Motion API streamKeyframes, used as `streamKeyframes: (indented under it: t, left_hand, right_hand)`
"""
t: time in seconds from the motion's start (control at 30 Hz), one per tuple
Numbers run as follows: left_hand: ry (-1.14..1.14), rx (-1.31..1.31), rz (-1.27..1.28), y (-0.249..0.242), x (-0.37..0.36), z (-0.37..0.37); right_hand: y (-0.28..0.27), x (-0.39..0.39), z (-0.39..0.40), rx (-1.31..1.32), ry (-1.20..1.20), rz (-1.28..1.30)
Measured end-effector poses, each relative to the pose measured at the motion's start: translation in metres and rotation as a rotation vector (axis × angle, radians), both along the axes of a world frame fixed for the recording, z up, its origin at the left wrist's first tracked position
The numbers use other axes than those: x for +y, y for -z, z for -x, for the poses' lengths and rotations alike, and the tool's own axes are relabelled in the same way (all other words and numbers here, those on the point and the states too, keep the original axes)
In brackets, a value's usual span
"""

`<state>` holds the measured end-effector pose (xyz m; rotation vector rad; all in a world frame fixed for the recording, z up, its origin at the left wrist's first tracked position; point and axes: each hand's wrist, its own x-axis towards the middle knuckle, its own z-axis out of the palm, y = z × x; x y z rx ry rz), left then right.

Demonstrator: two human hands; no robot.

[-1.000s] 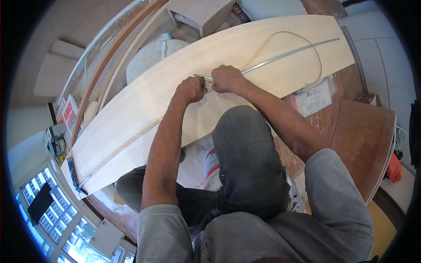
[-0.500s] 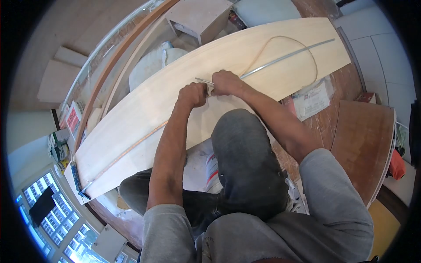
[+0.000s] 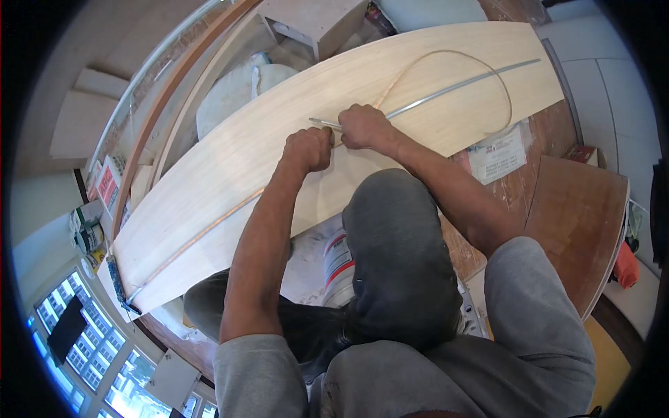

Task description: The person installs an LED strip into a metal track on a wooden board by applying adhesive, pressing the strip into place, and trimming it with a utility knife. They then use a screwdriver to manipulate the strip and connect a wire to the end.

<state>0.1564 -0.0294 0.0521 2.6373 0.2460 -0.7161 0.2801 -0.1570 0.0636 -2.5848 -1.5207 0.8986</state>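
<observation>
A long, pale wooden board [image 3: 230, 167] with curved edges lies across in front of me. Along it runs a thin brown strip [image 3: 209, 228], reaching from the far left end to my left hand [image 3: 310, 149]. That hand is closed, with the strip passing into its fingers. Close beside it, my right hand [image 3: 365, 127] is a fist around a slim metal tool [image 3: 323, 122], whose tip pokes out to the left. Beyond this fist the strip continues in a loose loop [image 3: 507, 97]. A straight metal bar [image 3: 460, 87] lies on the board inside the loop. My fingers hide the work between them.
A blue-black tool [image 3: 117, 279] sits at the board's left end. Below the board stands a white bucket [image 3: 339, 268], beside my raised knee. A wooden box [image 3: 313, 24] and curved brown rail [image 3: 164, 94] lie beyond. A curved brown panel [image 3: 578, 223] is at right.
The view has shifted slightly, showing more of the bucket. Both hands stay close together at the middle of the board, their fists still closed.
</observation>
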Motion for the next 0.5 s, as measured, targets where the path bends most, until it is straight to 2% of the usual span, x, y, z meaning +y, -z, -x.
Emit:
streamKeyframes:
  t: [0.07,0.17,0.23,0.27,0.33,0.4,0.47,0.5]
  left_hand:
    - [0.0,-0.02,-0.004,0.001,0.003,-0.001]
    - [-0.013,-0.014,0.029,0.012,0.012,0.004]
    - [-0.226,-0.058,0.232,0.016,0.014,0.012]
    - [-0.226,-0.058,0.232,0.02,0.005,0.021]
    - [-0.379,-0.565,0.094,0.02,-0.027,0.041]
    - [-0.485,-0.689,-0.015,0.022,-0.069,0.046]
    - [-0.481,-0.67,0.059,0.018,-0.098,0.039]
    - [-0.505,-0.672,0.06,0.021,-0.113,0.036]
  right_hand:
    - [0.007,-0.002,-0.001,0.006,0.028,-0.037]
    - [-0.013,0.0,-0.001,0.053,0.077,0.004]
    - [-0.012,0.0,0.0,0.035,0.079,-0.002]
    - [-0.01,-0.001,0.001,0.027,0.081,-0.001]
    - [-0.015,-0.001,0.0,0.051,0.117,0.0]
    - [-0.008,-0.003,-0.004,0.076,0.139,0.007]
    - [0.015,-0.008,-0.019,0.091,0.043,-0.012]
    - [0.005,-0.007,-0.022,0.088,0.021,-0.003]
